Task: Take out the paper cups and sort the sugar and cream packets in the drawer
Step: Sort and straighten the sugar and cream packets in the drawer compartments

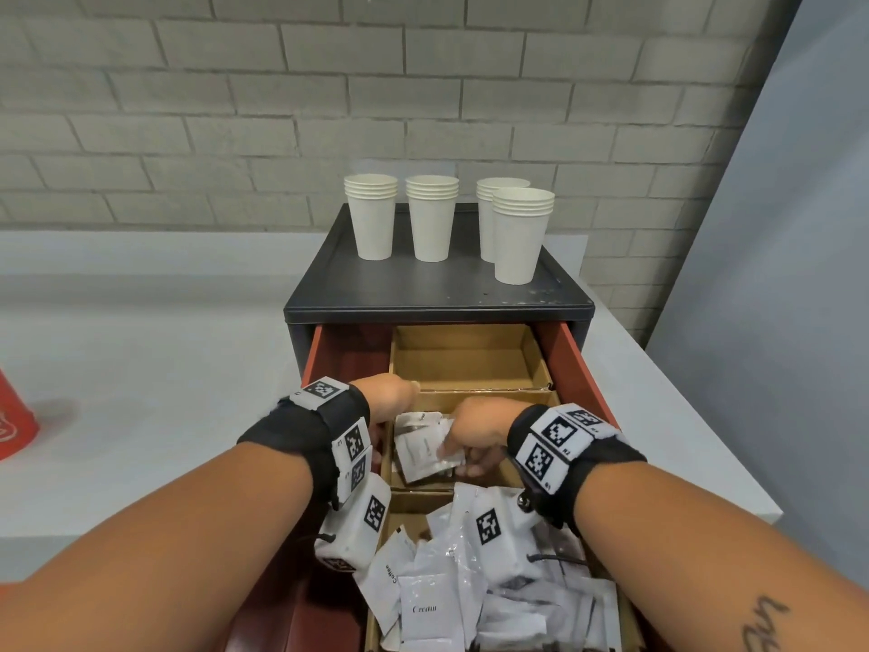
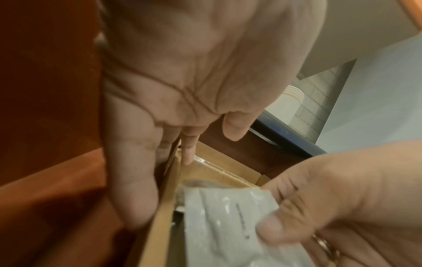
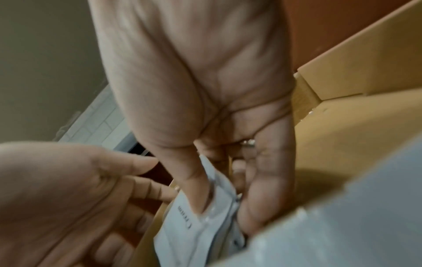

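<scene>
Pinching cream packets (image 1: 425, 451) in my right grip (image 1: 475, 435); left grip (image 1: 385, 400) relaxed; four cup stacks (image 1: 374, 216) on the far cabinet (image 1: 423, 289).

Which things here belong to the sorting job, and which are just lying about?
Job: paper cups; drawer; cardboard compartments; loose packets; packets held by right hand; left hand.
Lying about: red object; counter.

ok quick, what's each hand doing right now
Left hand: open, fingers straight along the cardboard divider, holding nothing.
Right hand: pinching white packets.
</scene>
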Demonstrator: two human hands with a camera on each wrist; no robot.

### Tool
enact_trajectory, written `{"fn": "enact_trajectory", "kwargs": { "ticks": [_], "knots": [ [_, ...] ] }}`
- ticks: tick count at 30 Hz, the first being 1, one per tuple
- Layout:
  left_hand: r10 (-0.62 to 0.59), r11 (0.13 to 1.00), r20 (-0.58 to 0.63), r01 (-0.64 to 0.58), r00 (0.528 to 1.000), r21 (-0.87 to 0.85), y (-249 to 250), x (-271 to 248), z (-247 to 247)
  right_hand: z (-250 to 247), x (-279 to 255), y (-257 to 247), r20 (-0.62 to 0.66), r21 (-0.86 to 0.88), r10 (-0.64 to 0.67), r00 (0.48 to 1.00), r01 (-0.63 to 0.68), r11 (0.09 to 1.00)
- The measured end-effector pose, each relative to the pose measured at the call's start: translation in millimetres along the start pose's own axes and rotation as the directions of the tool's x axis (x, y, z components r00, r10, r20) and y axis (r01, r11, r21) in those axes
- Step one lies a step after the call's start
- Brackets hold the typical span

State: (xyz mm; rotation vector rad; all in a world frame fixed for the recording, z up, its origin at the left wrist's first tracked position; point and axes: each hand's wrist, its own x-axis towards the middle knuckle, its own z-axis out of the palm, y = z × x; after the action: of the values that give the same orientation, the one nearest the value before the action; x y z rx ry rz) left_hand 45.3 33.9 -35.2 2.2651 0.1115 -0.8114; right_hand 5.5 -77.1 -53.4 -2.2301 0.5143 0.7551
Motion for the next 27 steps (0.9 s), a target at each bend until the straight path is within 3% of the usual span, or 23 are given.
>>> {"fn": "enact_trajectory", "kwargs": {
  "ticks": [5,10,14,19,22,27],
  "knots": [
    [0.085,0.993,-0.019,-0.083,0.996,0.081,2.2,-1.0,1.5,-7.1,4.1,-3.4,-0.135,0.127,0.035,0.990,-0.018,0.992],
    [0.093,0.995,0.000,-0.093,0.996,0.042,-1.6,3.1,0.9,6.3,17.0,-16.4,-0.044,0.376,0.041,0.998,-0.022,0.926],
    [0.094,0.995,0.005,-0.095,0.996,0.044,-1.6,5.4,0.6,13.0,23.8,-21.1,-0.035,0.388,-0.023,0.999,0.035,0.921],
    [0.083,0.994,0.027,-0.084,0.996,0.064,-3.3,8.8,-0.6,19.9,22.4,-19.9,-0.021,0.479,-0.008,1.000,0.018,0.877],
    [0.081,0.994,0.034,-0.083,0.996,0.073,-4.6,9.5,-1.3,20.1,18.5,-11.2,-0.075,0.508,0.000,0.997,0.039,0.861],
    [0.123,0.982,0.026,-0.125,0.992,0.143,-2.1,4.6,-2.4,15.2,9.7,-1.6,-0.042,0.470,-0.074,0.996,0.085,0.878]
  ]
}}
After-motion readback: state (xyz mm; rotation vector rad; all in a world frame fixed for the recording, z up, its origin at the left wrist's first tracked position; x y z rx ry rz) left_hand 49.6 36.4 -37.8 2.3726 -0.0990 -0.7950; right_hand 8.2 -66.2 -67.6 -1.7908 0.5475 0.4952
